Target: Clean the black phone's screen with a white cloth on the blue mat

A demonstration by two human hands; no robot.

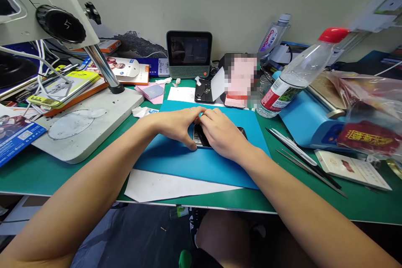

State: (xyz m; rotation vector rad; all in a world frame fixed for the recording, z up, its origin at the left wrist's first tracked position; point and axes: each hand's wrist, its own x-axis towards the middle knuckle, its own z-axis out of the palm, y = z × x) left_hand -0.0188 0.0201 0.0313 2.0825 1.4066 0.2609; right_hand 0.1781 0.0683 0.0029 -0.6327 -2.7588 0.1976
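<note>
A dark phone (199,136) lies flat on a blue mat (201,163) in the middle of the green desk. My left hand (178,125) rests on the phone's left end, thumb pressed down at its near corner, fingers curled over the top edge. My right hand (221,134) covers most of the phone from the right, fingers bent and meeting the left hand's fingertips at the far edge. Only a strip of the phone's left part and its right corner (241,132) show between and beside the hands.
A microscope stand base (81,123) sits at left beside stacked boxes (63,88). Behind the mat are a small screen device (189,53) and another black phone (204,91). A tilted water bottle (298,75), a blue machine (307,121) and tweezers (298,153) lie right.
</note>
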